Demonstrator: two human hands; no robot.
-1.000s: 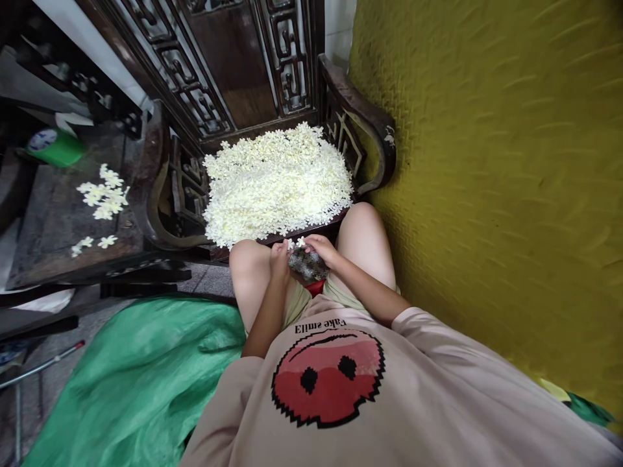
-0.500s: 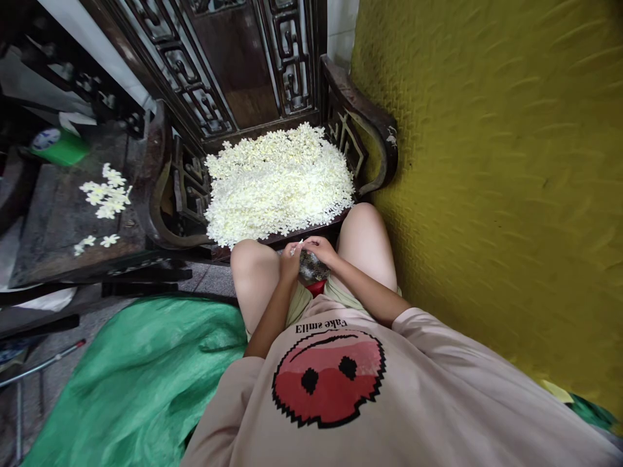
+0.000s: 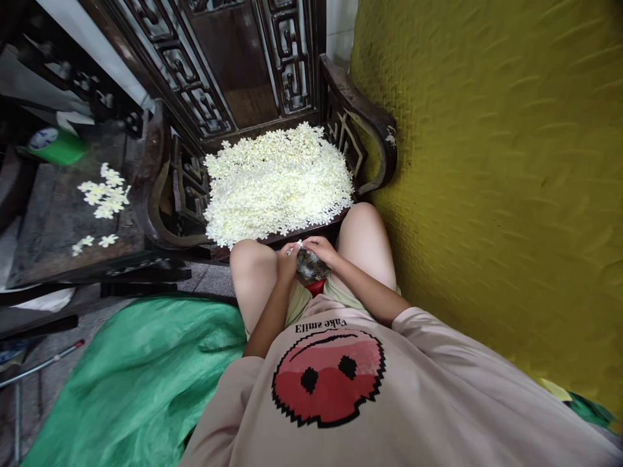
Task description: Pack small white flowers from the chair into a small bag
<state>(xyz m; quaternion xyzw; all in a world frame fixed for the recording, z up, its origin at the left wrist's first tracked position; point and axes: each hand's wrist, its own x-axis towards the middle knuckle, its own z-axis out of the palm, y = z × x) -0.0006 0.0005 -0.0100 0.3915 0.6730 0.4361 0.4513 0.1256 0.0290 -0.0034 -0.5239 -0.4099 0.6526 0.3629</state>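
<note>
Between my knees, my left hand [image 3: 288, 257] and my right hand [image 3: 321, 249] are close together, fingertips nearly meeting. A small white flower [image 3: 298, 244] shows at the fingertips of both hands. My left fingers are closed on a white flower. The right fingers are pinched beside it, and what they hold is too small to make out. Below the hands is a dark, mottled object [image 3: 311, 266], partly hidden. Just beyond my knees, a thick heap of white flowers [image 3: 277, 188] covers the seat of a carved wooden chair [image 3: 384, 146].
A wooden side table [image 3: 43, 220] at the left bears loose white flowers [image 3: 104, 193] and a green roll [image 3: 57, 145]. Green fabric [image 3: 146, 376] lies at the lower left. A textured yellow surface [image 3: 487, 181] rises along the right. A metal pole [image 3: 41, 365] is at the far left.
My fingertips have shifted slightly, and the white flower between the hands shows a little more. The rest of the view has barely moved.
</note>
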